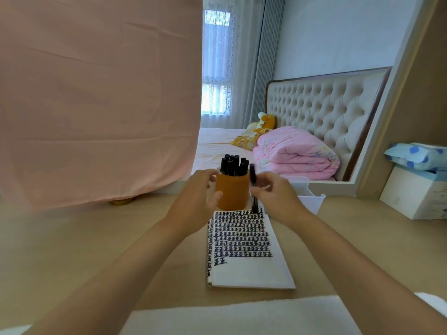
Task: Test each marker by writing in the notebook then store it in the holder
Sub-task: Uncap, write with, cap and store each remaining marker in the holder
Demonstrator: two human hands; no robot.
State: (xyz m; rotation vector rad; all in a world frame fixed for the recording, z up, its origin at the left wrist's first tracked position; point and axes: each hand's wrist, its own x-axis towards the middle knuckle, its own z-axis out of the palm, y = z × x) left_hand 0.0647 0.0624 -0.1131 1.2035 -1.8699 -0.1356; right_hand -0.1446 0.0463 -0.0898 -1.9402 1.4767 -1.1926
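An orange cylindrical holder (232, 192) stands on the desk beyond the notebook, with several black markers (233, 164) upright in it. The white notebook (246, 247) lies open, its page covered in rows of black characters. My right hand (273, 192) pinches a black marker (253, 181), held upright just right of the holder, its lower end over the notebook's top edge. My left hand (197, 189) sits at the holder's left side with fingers loosely curved beside it; whether they touch it is blurred.
A white plastic bin (309, 200) sits behind my right hand. White boxes (416, 192) and a blue dotted pack (418, 157) fill the right corner. A pink cloth (96, 100) hangs at left. A white towel (242, 315) lies along the near desk edge.
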